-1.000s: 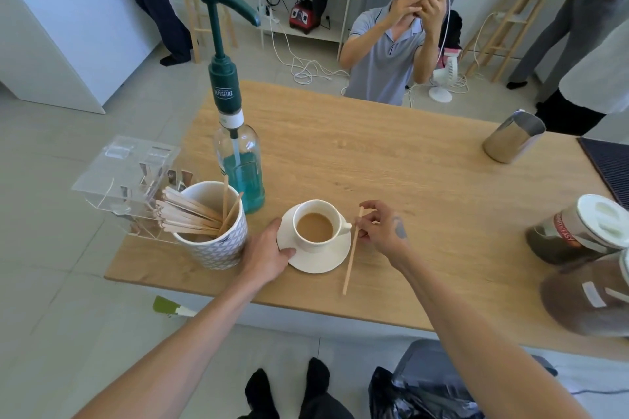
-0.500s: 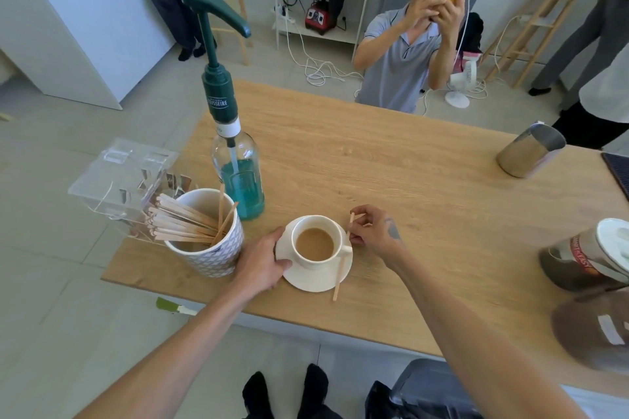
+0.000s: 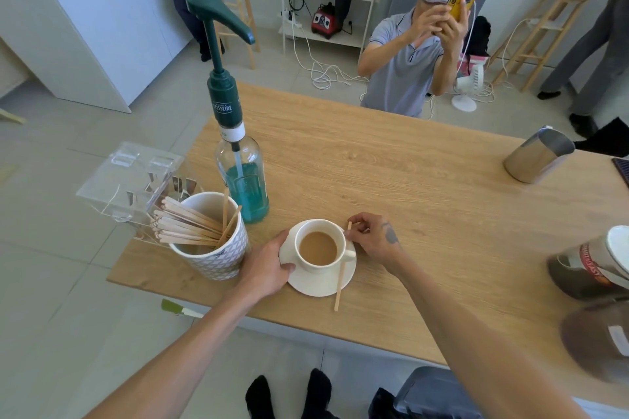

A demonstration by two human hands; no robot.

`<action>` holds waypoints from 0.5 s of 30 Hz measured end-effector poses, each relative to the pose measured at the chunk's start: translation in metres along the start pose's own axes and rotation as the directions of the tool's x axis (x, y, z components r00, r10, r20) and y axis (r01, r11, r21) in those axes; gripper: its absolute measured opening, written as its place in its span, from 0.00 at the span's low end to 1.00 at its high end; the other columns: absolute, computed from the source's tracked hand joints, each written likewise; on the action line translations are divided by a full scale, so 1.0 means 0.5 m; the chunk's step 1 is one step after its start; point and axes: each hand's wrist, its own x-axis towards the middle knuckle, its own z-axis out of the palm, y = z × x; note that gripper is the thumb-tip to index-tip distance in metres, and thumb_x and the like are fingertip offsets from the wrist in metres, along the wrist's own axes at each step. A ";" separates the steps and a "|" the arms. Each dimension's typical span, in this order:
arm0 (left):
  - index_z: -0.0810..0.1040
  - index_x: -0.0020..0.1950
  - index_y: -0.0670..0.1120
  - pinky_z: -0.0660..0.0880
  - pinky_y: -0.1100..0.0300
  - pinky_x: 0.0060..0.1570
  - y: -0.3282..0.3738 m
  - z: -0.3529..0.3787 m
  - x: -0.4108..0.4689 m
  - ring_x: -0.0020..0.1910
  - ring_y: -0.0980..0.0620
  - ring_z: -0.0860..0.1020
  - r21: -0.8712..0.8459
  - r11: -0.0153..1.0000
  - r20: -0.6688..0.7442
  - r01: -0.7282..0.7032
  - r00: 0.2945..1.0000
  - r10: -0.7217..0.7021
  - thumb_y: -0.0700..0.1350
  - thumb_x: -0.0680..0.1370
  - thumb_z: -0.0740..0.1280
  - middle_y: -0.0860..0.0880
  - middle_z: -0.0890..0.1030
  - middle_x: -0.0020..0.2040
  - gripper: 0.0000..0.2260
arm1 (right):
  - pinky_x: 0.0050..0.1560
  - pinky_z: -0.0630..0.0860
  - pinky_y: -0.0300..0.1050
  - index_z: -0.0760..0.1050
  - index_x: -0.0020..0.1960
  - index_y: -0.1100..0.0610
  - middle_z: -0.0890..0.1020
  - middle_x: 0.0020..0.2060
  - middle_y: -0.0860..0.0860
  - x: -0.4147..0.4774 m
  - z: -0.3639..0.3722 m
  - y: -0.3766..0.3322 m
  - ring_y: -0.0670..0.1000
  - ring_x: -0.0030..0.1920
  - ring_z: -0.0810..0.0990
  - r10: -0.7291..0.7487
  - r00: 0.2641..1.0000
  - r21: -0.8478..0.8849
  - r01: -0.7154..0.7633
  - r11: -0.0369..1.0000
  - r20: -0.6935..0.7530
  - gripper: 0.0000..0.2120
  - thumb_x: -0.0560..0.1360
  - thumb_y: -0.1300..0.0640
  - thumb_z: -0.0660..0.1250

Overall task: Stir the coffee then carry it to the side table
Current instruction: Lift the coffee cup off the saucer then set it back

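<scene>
Coffee cup sits on its saucer near the desk front edge. Right hand fingers pinch a wooden stirrer lying across the saucer; left hand fingers grip the saucer's rim.

The light wooden counter shows a fine grain and a smooth, matt finish. The small white cup of milky coffee and its round white saucer look like glazed ceramic, smooth with a soft sheen. The thin pale stirring stick is bare, unfinished wood, like the bundle of pale wooden sticks in the white ceramic mug with a grey triangle pattern. The clear glass bottle of blue-green liquid is glossy; its dark green pump top looks like matt plastic. The clear lidded box is shiny acrylic. The steel pitcher is brushed metal.
</scene>
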 end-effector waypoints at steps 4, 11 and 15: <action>0.65 0.80 0.59 0.84 0.42 0.52 0.001 -0.004 0.001 0.54 0.40 0.85 0.035 0.999 0.010 0.010 1.000 -0.011 0.46 0.78 0.74 0.47 0.83 0.64 0.33 | 0.39 0.73 0.36 0.82 0.56 0.57 0.80 0.38 0.48 0.000 0.003 -0.001 0.46 0.39 0.77 -0.009 1.000 0.012 0.009 1.000 -0.006 0.12 0.74 0.56 0.75; 0.65 0.80 0.58 0.81 0.43 0.60 0.003 -0.008 -0.003 0.63 0.42 0.82 0.083 0.997 0.007 -0.012 1.000 0.011 0.49 0.78 0.74 0.50 0.82 0.66 0.32 | 0.46 0.77 0.49 0.77 0.65 0.56 0.81 0.45 0.54 -0.013 0.000 0.000 0.53 0.46 0.80 0.018 0.998 -0.056 -0.021 0.998 -0.061 0.17 0.78 0.52 0.68; 0.70 0.76 0.54 0.80 0.46 0.59 0.004 -0.003 -0.020 0.63 0.43 0.82 0.089 0.994 -0.115 -0.063 0.991 0.073 0.48 0.79 0.72 0.50 0.84 0.63 0.26 | 0.45 0.68 0.45 0.73 0.65 0.55 0.80 0.43 0.54 -0.055 -0.018 -0.015 0.52 0.44 0.76 -0.037 0.975 -0.076 0.020 0.997 -0.221 0.15 0.80 0.53 0.64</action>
